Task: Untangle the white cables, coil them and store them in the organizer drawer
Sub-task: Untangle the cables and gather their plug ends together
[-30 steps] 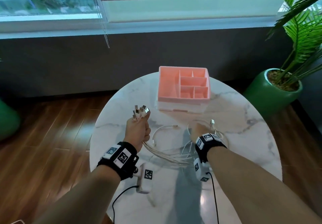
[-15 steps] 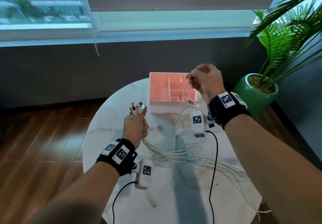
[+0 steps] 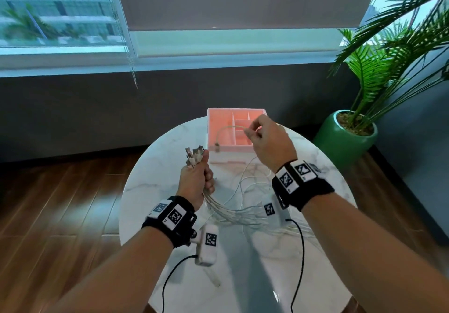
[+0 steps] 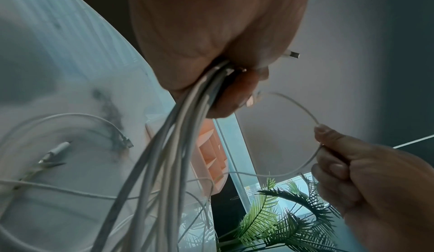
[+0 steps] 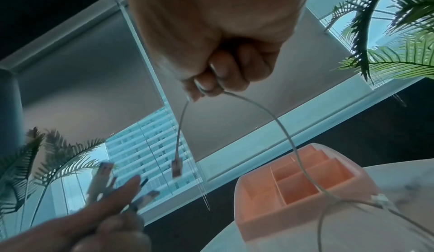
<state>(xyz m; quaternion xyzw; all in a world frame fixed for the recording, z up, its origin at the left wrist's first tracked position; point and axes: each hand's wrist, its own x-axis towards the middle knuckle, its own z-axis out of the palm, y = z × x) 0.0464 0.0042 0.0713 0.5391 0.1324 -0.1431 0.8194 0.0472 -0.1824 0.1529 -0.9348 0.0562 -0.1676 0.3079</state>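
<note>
head view: pink organizer compartments hold no cables.

A round marble table carries a pink compartmented plastic organizer at its far edge — loose white cables lie before it; a green-potted palm stands on the floor to the right.
</note>
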